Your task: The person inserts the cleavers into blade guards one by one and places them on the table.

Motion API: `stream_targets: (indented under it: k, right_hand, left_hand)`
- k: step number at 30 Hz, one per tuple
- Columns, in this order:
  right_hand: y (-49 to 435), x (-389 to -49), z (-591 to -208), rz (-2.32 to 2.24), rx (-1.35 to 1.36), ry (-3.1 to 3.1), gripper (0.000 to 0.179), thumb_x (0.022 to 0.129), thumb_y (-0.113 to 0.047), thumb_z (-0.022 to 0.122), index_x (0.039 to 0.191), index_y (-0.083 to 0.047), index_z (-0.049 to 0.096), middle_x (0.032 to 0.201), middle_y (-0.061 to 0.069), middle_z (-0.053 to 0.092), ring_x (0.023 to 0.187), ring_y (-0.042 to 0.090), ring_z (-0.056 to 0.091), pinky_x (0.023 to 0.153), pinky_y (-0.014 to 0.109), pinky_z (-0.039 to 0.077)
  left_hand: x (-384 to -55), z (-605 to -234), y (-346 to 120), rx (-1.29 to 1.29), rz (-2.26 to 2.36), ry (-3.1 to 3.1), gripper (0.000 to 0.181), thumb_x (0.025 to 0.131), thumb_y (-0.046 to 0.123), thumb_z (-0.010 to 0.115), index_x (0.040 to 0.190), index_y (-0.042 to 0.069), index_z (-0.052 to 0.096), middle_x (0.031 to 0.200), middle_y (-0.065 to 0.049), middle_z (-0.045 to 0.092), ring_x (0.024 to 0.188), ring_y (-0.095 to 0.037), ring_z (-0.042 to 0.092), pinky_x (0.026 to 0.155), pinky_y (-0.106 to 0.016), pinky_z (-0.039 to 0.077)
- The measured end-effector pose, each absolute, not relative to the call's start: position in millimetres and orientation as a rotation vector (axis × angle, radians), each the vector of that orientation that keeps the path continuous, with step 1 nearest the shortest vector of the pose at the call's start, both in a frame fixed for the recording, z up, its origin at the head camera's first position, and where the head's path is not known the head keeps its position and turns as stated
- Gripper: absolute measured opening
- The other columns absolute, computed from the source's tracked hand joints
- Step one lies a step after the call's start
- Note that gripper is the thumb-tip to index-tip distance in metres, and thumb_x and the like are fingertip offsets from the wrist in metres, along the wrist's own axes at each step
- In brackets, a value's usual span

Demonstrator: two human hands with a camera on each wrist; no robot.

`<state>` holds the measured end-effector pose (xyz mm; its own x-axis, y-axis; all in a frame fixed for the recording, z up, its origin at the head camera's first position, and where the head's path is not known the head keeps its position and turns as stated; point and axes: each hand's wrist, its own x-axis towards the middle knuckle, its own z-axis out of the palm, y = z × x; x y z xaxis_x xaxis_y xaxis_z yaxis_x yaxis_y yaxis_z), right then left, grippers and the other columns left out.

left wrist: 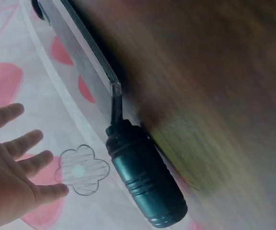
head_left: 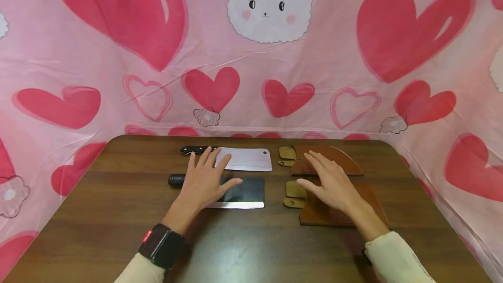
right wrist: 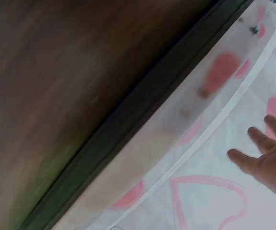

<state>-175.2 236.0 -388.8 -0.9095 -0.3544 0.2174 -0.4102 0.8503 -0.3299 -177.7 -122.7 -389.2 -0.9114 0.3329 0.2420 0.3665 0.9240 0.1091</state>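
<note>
My left hand (head_left: 202, 182), fingers spread, hovers over two cleavers. The back cleaver (head_left: 251, 160) has a pale blade with a corner hole and a black riveted handle. In front lies a dark-bladed cleaver (head_left: 249, 191) with a bright edge; its ribbed black handle (left wrist: 147, 177) shows large in the left wrist view. Over two brown leather sheaths, my right hand (head_left: 332, 180) is spread with nothing in it. The back sheath (head_left: 346, 160) has a curved side; the front sheath (head_left: 334, 217) is partly hidden by the hand. Both have olive snap straps (head_left: 295, 189).
Everything lies on a brown wood-grain table (head_left: 235, 248) with rounded back corners. A pink cloth (head_left: 243, 64) printed with hearts hangs behind it and along both sides. A black band (head_left: 162, 246) wraps my left wrist.
</note>
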Motion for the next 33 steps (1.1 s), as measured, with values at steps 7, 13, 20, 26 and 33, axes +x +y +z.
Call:
stream_targets:
  k: [7,13,20,26,33]
  right_hand:
    - [259.7,-174.8,-388.9,0.596,0.701,-2.819,0.079,0.090,-0.047,0.075,0.151,-0.005,0.046,0.154,0.019,0.042,0.139,0.043,0.039,0.107,0.069,0.029]
    - [277.2,-172.2,-388.6,0.619,0.733,-2.846,0.080,0.088,-0.049,0.077,0.149,-0.007,0.048,0.153,0.018,0.043,0.138,0.044,0.040,0.105,0.069,0.031]
    - [291.0,-168.1,-391.7,0.688,0.733,-2.915,0.084,0.086,-0.053,0.077,0.150,-0.008,0.046,0.151,0.018,0.045,0.139,0.042,0.039,0.105,0.070,0.031]
    - [301.6,-165.7,-395.5,0.715,0.720,-2.965,0.090,0.082,-0.056,0.079,0.150,-0.007,0.045,0.150,0.019,0.046,0.138,0.042,0.040,0.104,0.068,0.034]
    - [308.8,-164.6,-399.0,0.709,0.719,-3.011,0.095,0.077,-0.059,0.082,0.149,-0.007,0.047,0.148,0.017,0.048,0.137,0.041,0.041,0.104,0.067,0.035]
  left_hand:
    - [-179.6,-392.4,-129.8,-0.507,-0.280,-2.861,0.084,0.088,0.074,0.057,0.150,0.017,0.052,0.154,-0.018,0.043,0.146,-0.040,0.030,0.114,-0.068,0.016]
    - [-180.6,-394.1,-137.5,-0.495,-0.418,-2.851,0.082,0.087,0.069,0.064,0.147,0.014,0.055,0.151,-0.019,0.046,0.144,-0.042,0.033,0.113,-0.068,0.020]
    - [-181.9,-396.5,-147.5,-0.441,-0.593,-2.853,0.080,0.088,0.067,0.065,0.145,0.011,0.057,0.147,-0.018,0.050,0.140,-0.041,0.039,0.111,-0.067,0.025]
    - [-184.6,-398.5,-155.0,-0.411,-0.671,-2.868,0.080,0.087,0.071,0.062,0.141,0.011,0.061,0.143,-0.015,0.056,0.134,-0.040,0.046,0.106,-0.066,0.033]
    - [-187.1,-397.4,-166.8,-0.359,-0.799,-2.906,0.074,0.086,0.067,0.068,0.137,0.014,0.064,0.139,-0.014,0.060,0.130,-0.041,0.050,0.103,-0.066,0.036]
